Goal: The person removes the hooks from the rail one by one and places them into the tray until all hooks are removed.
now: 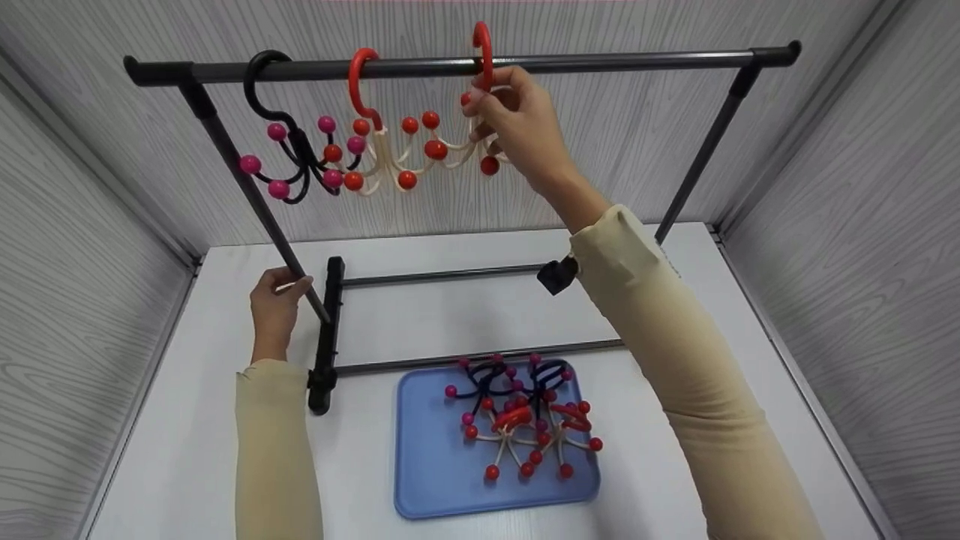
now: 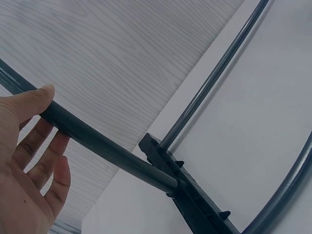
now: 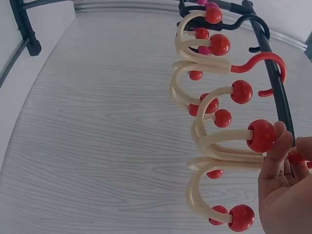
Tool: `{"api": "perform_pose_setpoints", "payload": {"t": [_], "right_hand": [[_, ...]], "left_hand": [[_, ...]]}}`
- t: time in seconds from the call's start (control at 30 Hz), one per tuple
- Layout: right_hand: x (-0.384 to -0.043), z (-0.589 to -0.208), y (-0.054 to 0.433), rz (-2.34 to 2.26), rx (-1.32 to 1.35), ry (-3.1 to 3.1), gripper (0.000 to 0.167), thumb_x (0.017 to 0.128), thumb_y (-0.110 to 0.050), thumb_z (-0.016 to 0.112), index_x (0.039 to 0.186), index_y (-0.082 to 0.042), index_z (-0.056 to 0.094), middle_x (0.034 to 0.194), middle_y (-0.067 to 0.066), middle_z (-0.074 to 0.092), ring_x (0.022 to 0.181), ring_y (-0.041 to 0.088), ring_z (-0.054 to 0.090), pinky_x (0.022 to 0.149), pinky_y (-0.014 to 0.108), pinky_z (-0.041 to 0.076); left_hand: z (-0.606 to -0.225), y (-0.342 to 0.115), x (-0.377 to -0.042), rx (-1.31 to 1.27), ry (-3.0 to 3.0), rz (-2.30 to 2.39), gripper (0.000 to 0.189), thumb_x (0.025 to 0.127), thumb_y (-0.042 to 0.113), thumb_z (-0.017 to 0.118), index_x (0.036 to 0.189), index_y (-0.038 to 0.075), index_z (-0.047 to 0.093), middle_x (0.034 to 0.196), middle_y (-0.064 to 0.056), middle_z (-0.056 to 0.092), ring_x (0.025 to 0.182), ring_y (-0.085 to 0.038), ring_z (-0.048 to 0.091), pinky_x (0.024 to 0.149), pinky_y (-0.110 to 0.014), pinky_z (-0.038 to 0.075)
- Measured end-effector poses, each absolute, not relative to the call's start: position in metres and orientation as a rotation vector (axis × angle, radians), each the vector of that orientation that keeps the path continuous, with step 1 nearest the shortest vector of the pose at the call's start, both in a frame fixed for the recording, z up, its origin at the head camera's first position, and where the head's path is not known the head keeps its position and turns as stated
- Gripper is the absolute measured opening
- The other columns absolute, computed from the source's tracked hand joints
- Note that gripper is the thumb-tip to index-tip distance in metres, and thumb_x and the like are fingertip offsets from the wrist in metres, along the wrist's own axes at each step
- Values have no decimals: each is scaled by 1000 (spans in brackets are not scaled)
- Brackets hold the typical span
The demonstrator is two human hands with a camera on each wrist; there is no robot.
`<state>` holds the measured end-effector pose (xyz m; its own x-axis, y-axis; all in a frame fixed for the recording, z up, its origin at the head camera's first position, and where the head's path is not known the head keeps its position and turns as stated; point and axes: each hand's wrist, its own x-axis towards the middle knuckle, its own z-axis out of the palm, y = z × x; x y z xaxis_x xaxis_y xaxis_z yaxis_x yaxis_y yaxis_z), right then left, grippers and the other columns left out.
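My right hand [image 1: 517, 120] pinches the red hook of a cream multi-arm hanger [image 3: 229, 156] with red balls; that hook [image 1: 484, 45] is over the top bar [image 1: 615, 64] of a dark rack. To its left hang another cream hanger [image 1: 384, 154] by its red hook and a black hanger [image 1: 304, 154] with pink balls. My left hand [image 1: 276, 307] holds the rack's left upright [image 2: 97, 139] low down, thumb on one side and fingers on the other. In the right wrist view the fingers partly cover the held hook.
A blue tray [image 1: 427, 480] on the white table holds several more hangers [image 1: 506, 435], black and cream. Behind it lie the rack's base bars [image 1: 450, 276] and black left foot [image 1: 326, 345]. Grey wood-grain panels [image 1: 862, 225] enclose the table on the sides and back.
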<state>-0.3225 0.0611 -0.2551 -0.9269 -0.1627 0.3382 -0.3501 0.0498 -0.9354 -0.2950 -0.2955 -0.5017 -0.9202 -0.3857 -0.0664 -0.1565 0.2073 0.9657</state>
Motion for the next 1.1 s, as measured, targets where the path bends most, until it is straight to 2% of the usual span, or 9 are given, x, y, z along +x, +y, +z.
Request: {"api": "perform_pose_setpoints", "payload": {"t": [0.13, 0.43, 0.8, 1.1], "right_hand": [[-317, -248, 70, 2001, 566, -2173, 18, 97, -10, 55, 115, -6, 54, 89, 5, 64, 69, 18, 60, 57, 25, 46], [-304, -248, 90, 1984, 606, -2235, 17, 96, -8, 56, 113, -4, 56, 89, 5, 65, 68, 17, 60, 53, 22, 45], [-279, -271, 106, 1953, 661, -2362, 15, 96, -7, 54, 111, -4, 56, 89, 6, 66, 70, 17, 62, 55, 21, 49], [-250, -311, 112, 2003, 860, -2464, 16, 97, -5, 53, 111, 1, 54, 93, 11, 65, 70, 13, 62, 55, 20, 48]], "left_hand": [[-495, -294, -293, 530, -2273, -1815, 25, 91, 17, 68, 113, 12, 57, 102, 10, 55, 92, -1, 57, 91, -25, 40], [-473, -285, -283, 552, -2308, -1823, 27, 92, 16, 65, 117, 8, 56, 104, 9, 54, 92, -1, 55, 91, -26, 41], [-499, -297, -295, 513, -2313, -1780, 32, 92, 22, 65, 120, 9, 55, 109, 7, 54, 99, -4, 56, 99, -30, 40], [-496, -294, -292, 530, -2289, -1806, 25, 91, 19, 67, 113, 12, 57, 103, 11, 53, 93, -1, 56, 90, -26, 40]]}}
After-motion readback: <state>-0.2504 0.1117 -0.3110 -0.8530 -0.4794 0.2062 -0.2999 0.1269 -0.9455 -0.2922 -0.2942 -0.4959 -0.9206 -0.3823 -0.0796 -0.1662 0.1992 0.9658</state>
